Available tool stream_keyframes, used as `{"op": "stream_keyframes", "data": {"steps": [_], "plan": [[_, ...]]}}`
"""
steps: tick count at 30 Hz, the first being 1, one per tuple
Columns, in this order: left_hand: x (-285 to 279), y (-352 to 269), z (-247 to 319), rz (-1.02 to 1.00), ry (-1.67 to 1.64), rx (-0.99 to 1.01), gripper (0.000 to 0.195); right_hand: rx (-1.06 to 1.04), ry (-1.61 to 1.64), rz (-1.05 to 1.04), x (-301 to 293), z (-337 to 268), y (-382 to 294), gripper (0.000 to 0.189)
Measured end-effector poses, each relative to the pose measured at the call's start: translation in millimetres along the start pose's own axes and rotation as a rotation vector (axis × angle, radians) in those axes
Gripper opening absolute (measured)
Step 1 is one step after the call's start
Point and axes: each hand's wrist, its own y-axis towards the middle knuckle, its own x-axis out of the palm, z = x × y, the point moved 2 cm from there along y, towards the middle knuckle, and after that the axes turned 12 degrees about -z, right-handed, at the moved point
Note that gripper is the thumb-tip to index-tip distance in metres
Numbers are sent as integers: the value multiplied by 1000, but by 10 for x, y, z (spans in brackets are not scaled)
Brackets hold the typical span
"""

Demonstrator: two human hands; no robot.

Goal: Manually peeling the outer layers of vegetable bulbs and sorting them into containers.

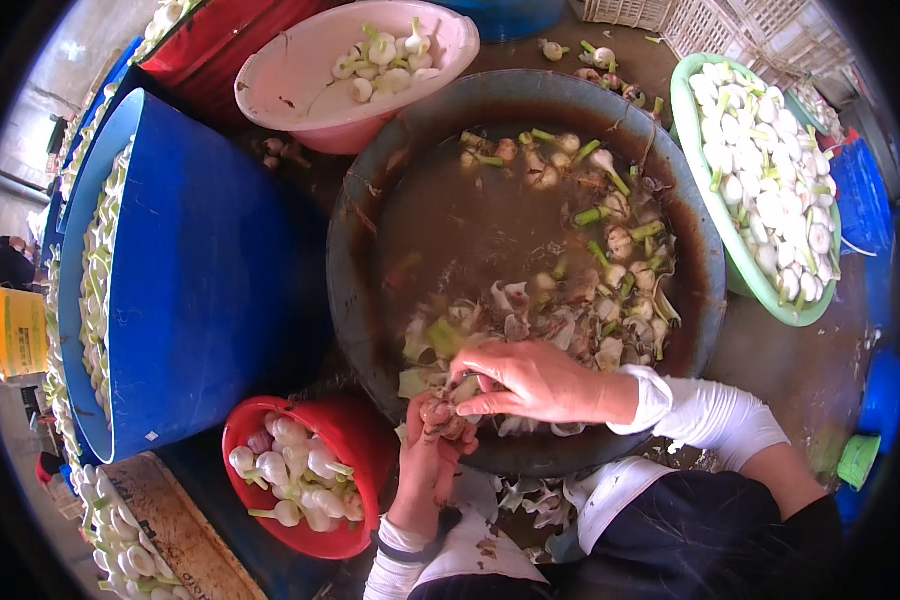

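Over the near rim of a large round tub (337, 247) of murky brown water, my left hand (433, 450) grips a soil-stained garlic bulb (442, 420). My right hand (540, 382) is bent over that bulb from the right, its thumb against it. Something small and dark shows between the right fingers; what it is cannot be told. Loose garlic skins (510, 304) float in the water just beyond my hands. Unpeeled garlic bulbs (619, 244) with cut green stems float along the far and right sides of the tub.
Left of my left hand stands a red bucket (371, 480) of whitish garlic bulbs. A tall blue barrel (195, 247) full of garlic is farther left. Beyond the tub is a pink basin (285, 75) with some peeled bulbs; a green basin (709, 202) heaped with white garlic stands right.
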Motion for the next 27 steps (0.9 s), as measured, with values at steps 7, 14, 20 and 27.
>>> {"op": "stream_keyframes", "data": {"steps": [7, 14, 20, 27], "plan": [[219, -65, 114, 41, 665, 334, 59, 36, 220, 62, 600, 111, -105, 24], [415, -110, 224, 32, 747, 395, 60, 242, 1052, -136, 492, 229, -285, 36], [459, -73, 208, -7, 689, 344, 70, 45, 1544, 117, 716, 187, -162, 27], [302, -89, 136, 42, -29, -34, 62, -125, 755, 277, 658, 153, -99, 26]]}}
